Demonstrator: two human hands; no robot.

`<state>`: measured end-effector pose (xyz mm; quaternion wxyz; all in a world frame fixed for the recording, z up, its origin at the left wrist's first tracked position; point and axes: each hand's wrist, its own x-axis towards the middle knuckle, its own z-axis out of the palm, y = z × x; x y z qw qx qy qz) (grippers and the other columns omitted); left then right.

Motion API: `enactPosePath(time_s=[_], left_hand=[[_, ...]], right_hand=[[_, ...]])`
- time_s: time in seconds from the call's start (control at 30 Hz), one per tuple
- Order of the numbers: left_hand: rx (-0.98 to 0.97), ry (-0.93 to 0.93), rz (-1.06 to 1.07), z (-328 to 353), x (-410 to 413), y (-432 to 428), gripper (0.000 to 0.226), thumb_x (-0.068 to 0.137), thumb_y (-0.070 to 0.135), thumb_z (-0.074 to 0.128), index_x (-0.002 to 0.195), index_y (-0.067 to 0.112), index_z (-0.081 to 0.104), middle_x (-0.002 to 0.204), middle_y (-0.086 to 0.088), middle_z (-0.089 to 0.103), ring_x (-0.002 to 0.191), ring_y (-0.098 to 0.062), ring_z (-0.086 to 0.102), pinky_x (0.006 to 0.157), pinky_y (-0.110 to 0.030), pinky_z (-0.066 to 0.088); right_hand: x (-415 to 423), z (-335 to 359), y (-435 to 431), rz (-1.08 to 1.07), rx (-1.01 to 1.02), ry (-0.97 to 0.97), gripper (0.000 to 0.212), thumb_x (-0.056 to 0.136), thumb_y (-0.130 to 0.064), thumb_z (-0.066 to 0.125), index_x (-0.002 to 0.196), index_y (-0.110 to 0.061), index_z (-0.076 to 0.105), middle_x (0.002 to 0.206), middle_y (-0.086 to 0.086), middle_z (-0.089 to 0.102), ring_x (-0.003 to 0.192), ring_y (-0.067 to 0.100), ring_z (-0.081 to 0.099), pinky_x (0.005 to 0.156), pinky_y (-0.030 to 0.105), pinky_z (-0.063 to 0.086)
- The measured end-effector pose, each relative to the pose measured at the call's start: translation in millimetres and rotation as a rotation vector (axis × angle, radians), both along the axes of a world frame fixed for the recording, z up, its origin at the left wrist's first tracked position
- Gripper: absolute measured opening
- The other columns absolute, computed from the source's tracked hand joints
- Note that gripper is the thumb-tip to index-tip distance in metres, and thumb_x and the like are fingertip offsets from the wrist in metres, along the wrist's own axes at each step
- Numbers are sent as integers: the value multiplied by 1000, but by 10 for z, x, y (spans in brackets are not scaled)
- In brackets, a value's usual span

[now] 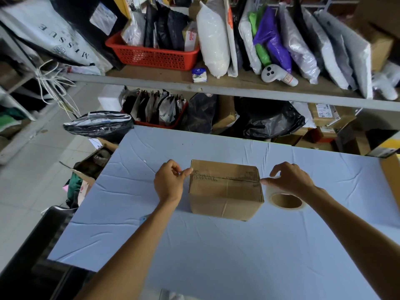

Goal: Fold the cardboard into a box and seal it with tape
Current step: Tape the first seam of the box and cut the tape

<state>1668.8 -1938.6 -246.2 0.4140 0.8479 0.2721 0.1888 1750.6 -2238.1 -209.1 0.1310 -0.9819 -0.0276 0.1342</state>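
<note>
left hand (171, 182) pinched the roll's (285, 200) end at the box's (225, 191) left edge, right hand (290, 180) gripped it at the right edge; i saw counter (216, 245) open around.

the word "missue" is printed in dark capitals on a white bag (46, 31) leaned at the upper left. printed labels are seen on cartons (323, 114) under the shelf (151, 81), too small to be read.

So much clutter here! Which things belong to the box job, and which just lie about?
In use: box, tape, left hand, right hand.
Lying about: red basket, black bag, white controller.
</note>
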Motion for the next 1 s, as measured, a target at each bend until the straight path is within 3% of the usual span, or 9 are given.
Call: enactPosePath(time_s=[0.13,0.27,0.4,0.5,0.6,0.77,0.83,1.0], left_hand=[[59,12,-50,47,10,40,34,70,40,81,68,15,59,65,4,61,63,-17,57,57,-32,45],[213,36,-109,89,-2,11,25,76,43,75,78,18,73,76,-1,64,77,-19,58,58,-29,42],[100,18,-143,120,-37,-14,25,80,38,74,84,14,67,74,1,66,68,-15,61,56,-23,43],[140,41,-129,185,-34,-36,26,80,37,74,84,16,59,69,5,60,62,-11,55,51,-19,37],[218,83,-154,208,-10,-28,24,81,38,72,77,16,62,69,6,63,62,-9,55,49,-17,34],[235,161,-224,179,17,21,35,87,43,64,77,12,72,72,2,71,69,-15,65,60,-23,39],[193,182,-241,143,10,20,39,89,44,60,71,11,70,67,3,68,67,-16,64,59,-24,38],[-104,208,-202,117,42,-20,42,80,48,69,69,7,69,66,0,71,69,-16,67,71,-34,54]], right_hand=[[-10,34,4,0,-24,-14,51,72,-64,67,98,-21,68,117,4,63,86,18,49,74,33,46],[-15,47,-6,-5,-23,-11,52,72,-64,67,100,-20,67,116,5,63,85,18,50,70,30,44],[-23,54,0,-4,-28,-9,51,73,-63,66,101,-20,67,117,5,63,83,19,52,64,27,40],[-37,65,13,-6,-33,-6,51,74,-62,66,102,-20,67,117,5,63,83,20,51,63,27,39],[-46,67,9,-9,-37,-4,51,74,-63,65,101,-20,66,116,5,63,83,20,52,65,28,40],[-54,73,22,-13,-39,-4,52,75,-62,65,103,-18,66,113,6,64,81,20,54,63,27,40],[-53,68,19,-16,-36,-3,53,74,-63,65,102,-18,66,112,5,65,81,20,54,63,27,40],[-48,38,-5,-8,-35,-9,52,73,-64,66,98,-19,65,112,5,65,82,20,53,65,28,40]])
